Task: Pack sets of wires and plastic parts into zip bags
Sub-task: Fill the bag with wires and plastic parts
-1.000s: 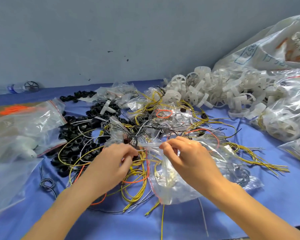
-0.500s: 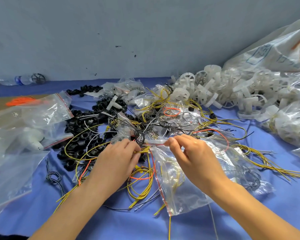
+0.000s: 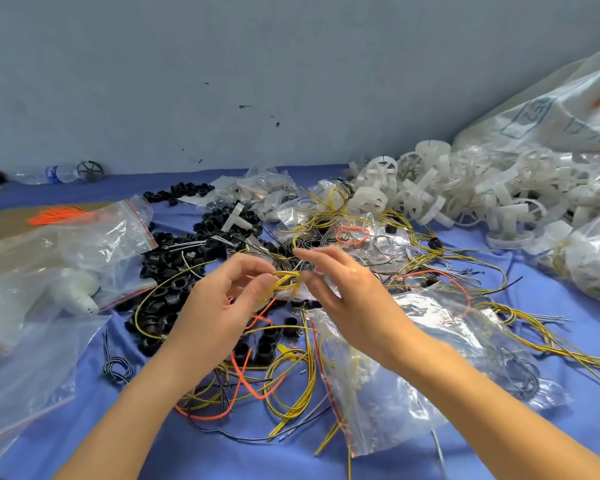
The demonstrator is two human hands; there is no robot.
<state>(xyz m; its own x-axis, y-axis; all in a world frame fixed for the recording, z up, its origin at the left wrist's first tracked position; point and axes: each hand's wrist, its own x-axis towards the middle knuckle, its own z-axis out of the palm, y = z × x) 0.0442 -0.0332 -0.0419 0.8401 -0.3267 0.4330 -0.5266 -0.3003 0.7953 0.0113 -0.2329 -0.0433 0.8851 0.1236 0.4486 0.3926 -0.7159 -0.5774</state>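
You are holding a yellow wire bundle (image 3: 286,280) over the tangle at the middle of the blue cloth (image 3: 187,452). The bundle is showing as several thin yellow strands gathered into a short looped coil. Your left hand (image 3: 219,306) is pinching the coil's near side between thumb and forefinger, with the other fingers curling behind. Your right hand (image 3: 354,299) is meeting the coil's right end with the thumb while the forefinger is arching over it; whether it is actually gripping cannot be told. A clear zip bag (image 3: 388,410) with a red seal line is lying flat under your right forearm, carrying white parts and some yellow wire. Loose wires (image 3: 284,386) in yellow, orange and black are sprawling just beside its left edge. Black rings (image 3: 167,271) are lying heaped to the left, and white plastic wheels (image 3: 465,195) are lying piled at the far right.
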